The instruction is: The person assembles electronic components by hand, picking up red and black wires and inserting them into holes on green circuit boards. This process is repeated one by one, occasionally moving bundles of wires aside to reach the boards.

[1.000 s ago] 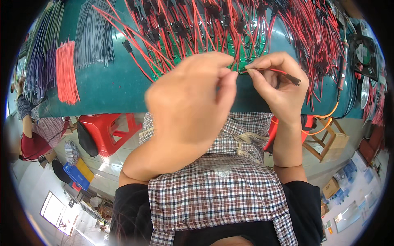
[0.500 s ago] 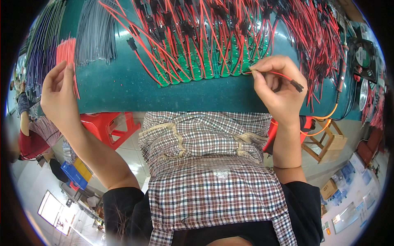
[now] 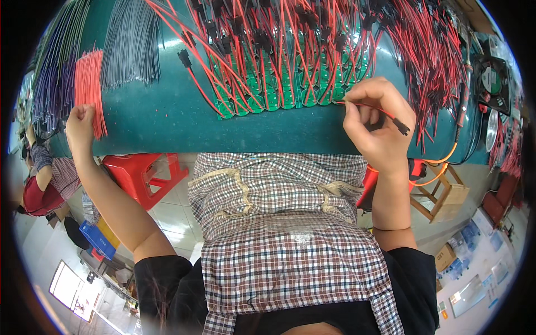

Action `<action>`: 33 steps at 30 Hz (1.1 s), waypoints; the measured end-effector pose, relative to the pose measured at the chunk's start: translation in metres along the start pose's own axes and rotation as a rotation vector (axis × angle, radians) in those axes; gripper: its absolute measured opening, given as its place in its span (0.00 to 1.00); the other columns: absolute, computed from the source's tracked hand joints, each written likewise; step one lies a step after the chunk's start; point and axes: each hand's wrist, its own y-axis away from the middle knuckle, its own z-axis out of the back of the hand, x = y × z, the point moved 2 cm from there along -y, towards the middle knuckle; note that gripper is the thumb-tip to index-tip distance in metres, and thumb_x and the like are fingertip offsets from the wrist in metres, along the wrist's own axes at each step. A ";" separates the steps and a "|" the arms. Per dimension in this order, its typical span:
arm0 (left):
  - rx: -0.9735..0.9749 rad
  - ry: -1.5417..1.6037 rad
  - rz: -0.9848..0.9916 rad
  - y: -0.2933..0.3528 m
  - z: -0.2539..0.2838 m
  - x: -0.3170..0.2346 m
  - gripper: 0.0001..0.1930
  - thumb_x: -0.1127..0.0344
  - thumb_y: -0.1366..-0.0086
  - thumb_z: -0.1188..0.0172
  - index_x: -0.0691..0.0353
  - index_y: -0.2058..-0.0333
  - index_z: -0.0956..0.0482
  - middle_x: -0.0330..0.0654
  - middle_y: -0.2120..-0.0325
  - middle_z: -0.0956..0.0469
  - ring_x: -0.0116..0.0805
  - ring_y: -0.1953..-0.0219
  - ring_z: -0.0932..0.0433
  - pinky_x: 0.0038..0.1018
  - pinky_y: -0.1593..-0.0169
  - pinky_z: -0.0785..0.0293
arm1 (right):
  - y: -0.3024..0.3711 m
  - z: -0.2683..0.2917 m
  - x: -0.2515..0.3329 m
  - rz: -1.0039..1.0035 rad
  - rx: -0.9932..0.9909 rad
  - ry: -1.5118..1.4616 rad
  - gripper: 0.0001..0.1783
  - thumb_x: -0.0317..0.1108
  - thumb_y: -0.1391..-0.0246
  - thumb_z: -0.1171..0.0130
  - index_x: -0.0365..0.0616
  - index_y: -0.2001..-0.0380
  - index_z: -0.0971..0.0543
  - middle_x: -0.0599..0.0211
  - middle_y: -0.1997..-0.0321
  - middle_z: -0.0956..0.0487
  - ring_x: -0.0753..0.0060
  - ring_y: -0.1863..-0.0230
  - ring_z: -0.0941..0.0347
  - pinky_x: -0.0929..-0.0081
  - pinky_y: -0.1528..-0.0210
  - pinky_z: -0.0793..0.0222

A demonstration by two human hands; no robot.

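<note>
My right hand (image 3: 385,125) pinches a red and black wire lead (image 3: 371,106) between thumb and forefinger. The lead's black plug (image 3: 401,127) hangs out over the palm, and its other end is beside the lower right corner of the green round circuit boards (image 3: 287,99). Far to the left, my left hand (image 3: 81,127) has its fingertips pressed together at the lower end of a bundle of short red wires (image 3: 90,81). Whether a wire is between those fingertips cannot be made out.
Red and black leads with black plugs cover the boards; another heap (image 3: 430,67) lies right. Grey wires (image 3: 131,44) and purple wires (image 3: 56,78) lie left on the green tabletop (image 3: 223,137). A soldering iron (image 3: 463,111), an orange cord and a black fan (image 3: 492,81) are far right.
My left hand has moved down along the red wires, its fingers closing together. The right hand stays nearly in place with the lead. The boards appear shifted slightly right.
</note>
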 end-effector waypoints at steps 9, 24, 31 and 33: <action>0.015 -0.018 -0.100 0.005 0.002 -0.016 0.16 0.59 0.35 0.40 0.69 0.61 0.19 0.45 0.70 0.18 0.33 0.67 0.20 0.29 0.59 0.27 | 0.000 0.001 0.000 0.015 0.026 0.001 0.13 0.14 0.62 0.39 0.38 0.70 0.22 0.72 0.74 0.24 0.88 0.82 0.38 0.86 0.79 0.43; -0.052 -0.175 -0.138 0.011 0.011 -0.039 0.15 0.59 0.37 0.41 0.68 0.61 0.20 0.51 0.70 0.18 0.42 0.65 0.18 0.33 0.58 0.26 | -0.006 0.005 0.011 0.114 0.087 0.214 0.17 0.17 0.57 0.34 0.41 0.62 0.24 0.74 0.72 0.20 0.91 0.82 0.38 0.89 0.80 0.48; -0.170 -0.010 -0.137 0.024 0.029 -0.081 0.17 0.58 0.38 0.37 0.66 0.57 0.18 0.48 0.68 0.16 0.35 0.67 0.17 0.29 0.59 0.25 | -0.008 0.003 0.014 0.033 -0.009 0.188 0.23 0.18 0.57 0.29 0.38 0.57 0.26 0.75 0.71 0.18 0.93 0.82 0.40 0.88 0.80 0.49; -0.110 0.095 -0.122 0.038 0.024 -0.127 0.18 0.58 0.40 0.32 0.67 0.58 0.17 0.44 0.69 0.15 0.27 0.69 0.19 0.24 0.61 0.26 | -0.006 0.002 0.011 0.033 -0.015 0.175 0.24 0.19 0.56 0.28 0.38 0.56 0.28 0.75 0.70 0.19 0.94 0.83 0.41 0.89 0.80 0.50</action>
